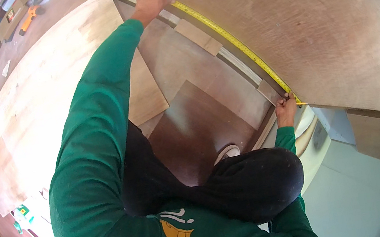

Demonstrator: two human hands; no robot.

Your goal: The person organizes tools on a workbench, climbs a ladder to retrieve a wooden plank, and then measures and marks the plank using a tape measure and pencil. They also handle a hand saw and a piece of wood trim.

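Note:
A yellow tape measure (232, 40) is stretched along the lower edge of a large brown plywood sheet (304, 17). My left hand (150, 1) presses one end of the tape against the sheet's edge at the top. My right hand (285, 108) pinches the other end at the sheet's near corner. Both arms wear green sleeves.
A pale wooden board (39, 99) lies at the left, with smaller plywood offcuts (196, 36) and darker panels (192, 128) between it and the big sheet. An orange-handled tool (29, 18) rests at the top left. White floor (359, 185) shows at the lower right.

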